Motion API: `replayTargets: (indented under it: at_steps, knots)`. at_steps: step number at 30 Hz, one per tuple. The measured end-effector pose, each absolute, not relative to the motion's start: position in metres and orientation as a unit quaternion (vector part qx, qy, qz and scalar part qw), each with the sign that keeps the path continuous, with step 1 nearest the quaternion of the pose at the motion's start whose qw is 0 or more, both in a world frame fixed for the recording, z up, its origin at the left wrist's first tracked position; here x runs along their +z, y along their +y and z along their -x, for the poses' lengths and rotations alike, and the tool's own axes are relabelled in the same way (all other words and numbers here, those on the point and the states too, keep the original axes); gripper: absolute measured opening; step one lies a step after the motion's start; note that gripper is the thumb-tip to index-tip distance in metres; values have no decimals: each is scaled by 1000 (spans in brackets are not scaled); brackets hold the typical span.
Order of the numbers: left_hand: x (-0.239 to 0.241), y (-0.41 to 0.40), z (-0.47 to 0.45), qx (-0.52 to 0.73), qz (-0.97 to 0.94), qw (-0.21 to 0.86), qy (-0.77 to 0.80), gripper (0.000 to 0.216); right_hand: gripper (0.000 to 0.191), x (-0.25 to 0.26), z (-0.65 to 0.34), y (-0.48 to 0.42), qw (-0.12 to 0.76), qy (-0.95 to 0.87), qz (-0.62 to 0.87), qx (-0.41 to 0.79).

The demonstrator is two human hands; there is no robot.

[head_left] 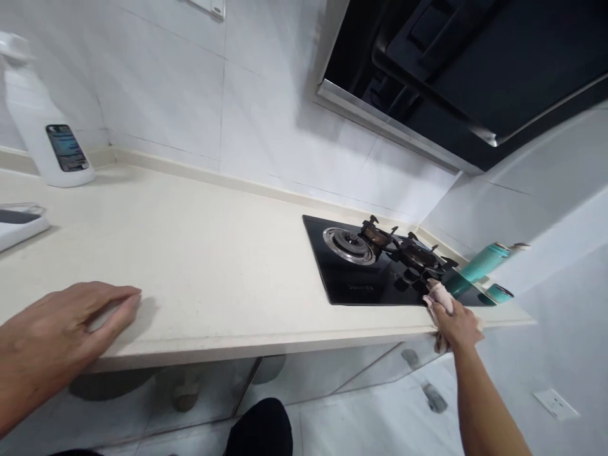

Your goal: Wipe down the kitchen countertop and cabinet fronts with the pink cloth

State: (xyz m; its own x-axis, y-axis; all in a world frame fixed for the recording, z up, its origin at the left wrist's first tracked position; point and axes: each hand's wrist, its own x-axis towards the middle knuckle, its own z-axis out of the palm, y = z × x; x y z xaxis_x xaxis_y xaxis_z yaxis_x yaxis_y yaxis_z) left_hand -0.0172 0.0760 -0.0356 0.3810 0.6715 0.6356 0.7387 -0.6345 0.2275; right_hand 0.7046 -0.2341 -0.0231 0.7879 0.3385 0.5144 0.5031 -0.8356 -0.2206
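My left hand (66,329) lies flat on the cream countertop (199,266) near its front edge, fingers stretched out, holding nothing. My right hand (456,323) reaches far right and is closed on a pale pinkish cloth (439,296), pressed against the front right edge of the black glass gas hob (361,278). The hob has a bare round burner (349,245) on the left and black pan supports (408,250) on the right, with knobs just beyond the cloth.
A white spray bottle (42,126) stands at the back left by the tiled wall. A white tray-like object (19,221) sits at the left edge. A teal bottle (482,263) lies right of the hob. A dark range hood (465,76) hangs above.
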Motion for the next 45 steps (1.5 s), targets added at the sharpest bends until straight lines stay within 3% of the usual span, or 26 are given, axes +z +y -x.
replayTargets:
  at_steps: [2,9,17,21,31,34,40,45]
  knots:
    - [-36,75,17,-349,833,39,-427,38,60,-34,-681,-224,167,-228,935,-214]
    - [-25,65,9,-371,828,45,-418,35,48,-35,-585,-184,164,-513,815,-214]
    - [-19,57,5,-408,835,82,-359,25,47,2,-577,-79,87,-388,900,-180]
    - [-19,53,2,-428,826,94,-355,25,43,-3,-536,-42,86,-443,876,-169]
    - [-23,51,2,-431,821,22,-374,31,42,-7,-327,-38,238,-746,622,-27]
    - [-18,52,6,-410,830,-26,-378,36,44,2,-305,-56,236,-772,590,11]
    - [8,48,29,-357,843,-39,-402,41,47,-3,-354,-88,133,-669,726,-90]
    - [9,56,52,-347,832,-30,-433,43,47,-27,-382,-124,142,-687,683,-204]
